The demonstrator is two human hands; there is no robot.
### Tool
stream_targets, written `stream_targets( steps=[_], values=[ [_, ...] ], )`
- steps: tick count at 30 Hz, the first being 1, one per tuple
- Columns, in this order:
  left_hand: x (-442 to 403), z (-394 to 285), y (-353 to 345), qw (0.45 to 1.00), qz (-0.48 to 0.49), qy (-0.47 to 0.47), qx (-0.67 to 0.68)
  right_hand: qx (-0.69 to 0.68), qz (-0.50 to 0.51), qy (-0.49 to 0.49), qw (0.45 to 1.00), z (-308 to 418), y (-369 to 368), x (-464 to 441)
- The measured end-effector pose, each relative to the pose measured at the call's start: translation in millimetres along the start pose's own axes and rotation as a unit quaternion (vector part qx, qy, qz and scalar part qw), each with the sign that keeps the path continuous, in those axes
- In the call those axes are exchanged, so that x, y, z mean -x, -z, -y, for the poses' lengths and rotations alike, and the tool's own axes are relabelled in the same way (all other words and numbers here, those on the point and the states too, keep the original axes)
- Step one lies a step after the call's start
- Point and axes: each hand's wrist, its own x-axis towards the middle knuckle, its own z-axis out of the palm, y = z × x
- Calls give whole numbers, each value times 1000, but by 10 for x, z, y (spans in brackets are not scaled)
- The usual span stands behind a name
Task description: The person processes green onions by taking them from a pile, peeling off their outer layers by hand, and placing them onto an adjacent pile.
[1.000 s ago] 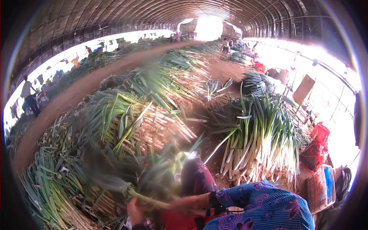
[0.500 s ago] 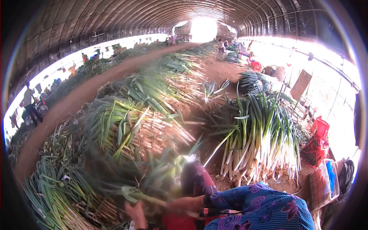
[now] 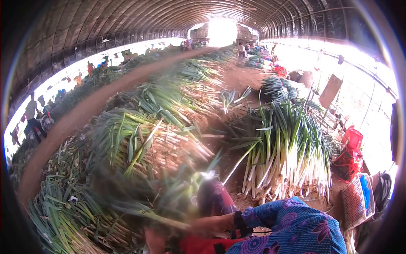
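A long green leek [image 3: 163, 217] slants across the lower middle, its stem end at my right hand [image 3: 201, 225]. That hand is smeared, but its fingers appear closed round the leek. My left hand [image 3: 154, 240] is at the bottom edge, just below the leek; blur hides its fingers, and I cannot tell whether it touches anything. More leeks with loose leaves [image 3: 177, 184] lie hazily in front of my patterned trouser leg [image 3: 222, 197]. Left of my hands is a heap of untrimmed leeks [image 3: 72, 216].
Cleaned leeks with white stems [image 3: 287, 156] are piled at right. A larger heap [image 3: 156, 146] lies ahead. Beside me stand a plastic crate [image 3: 357, 207] and red bags [image 3: 350, 154]. A dirt path [image 3: 97, 95] curves along the left; people [image 3: 242, 50] are farther off.
My left hand has dropped lower towards the bottom edge, and its fingers have blurred. The leek at my right hand has shifted, its leafy end now lying farther left.
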Motion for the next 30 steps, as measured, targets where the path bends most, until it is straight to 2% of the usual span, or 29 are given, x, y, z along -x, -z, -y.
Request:
stream_targets(
  steps=[2, 5, 6, 9, 11, 13, 15, 17, 19, 20, 21, 22, 23, 26, 27, 29, 30],
  values=[
    [45, -157, -398, 987, 147, -67, 24, 57, -8, -34, 998, 31, -23, 96],
    [21, -316, -546, 987, 145, -24, 63, 120, -15, -33, 992, 177, -159, 318],
    [-46, -321, -584, 987, 115, -28, 110, 137, -16, -24, 990, 215, -187, 362],
    [23, -526, -746, 978, 159, -57, 119, 214, -4, -71, 974, 139, 7, 329],
    [58, -533, -828, 967, 87, -241, 11, 243, -14, -27, 969, 45, 70, 314],
    [228, -924, -1016, 972, 130, -149, 126, 245, -1, 4, 970, 125, 38, 358],
    [451, -1227, -1073, 968, 140, -183, 97, 208, 45, 14, 977, 348, -168, 369],
    [817, -1534, -1179, 970, 84, -219, 65, 291, 70, 32, 954, 365, -56, 151],
    [1278, -1792, -1335, 963, 145, -219, 58, 302, 48, 81, 949, 354, -39, -106],
    [1252, -1946, -1093, 967, 144, -208, -2, 296, 52, 95, 949, 322, -72, -328],
    [1384, -1751, -1043, 818, 153, -525, -178, 287, 59, 106, 950, 274, -105, -616],
    [1390, -2038, -922, 930, 106, -348, -57, 305, 50, 105, 945, 308, -280, -822],
    [1447, -2139, -777, 931, 65, -341, -110, 323, 41, 103, 940, 348, -451, -1025],
    [1632, -2218, -474, 918, -20, -372, -138, 364, 39, 72, 928, 556, -1085, -1483],
    [1704, -2225, -421, 910, -30, -390, -134, 358, 61, 130, 923, 509, -1177, -1700],
    [1743, -2176, -178, 903, -52, -406, -135, 411, 104, 180, 888, 506, -1397, -2020],
    [1800, -2123, -101, 901, -64, -403, -144, 412, 118, 174, 887, 489, -1472, -2144]
  ],
)
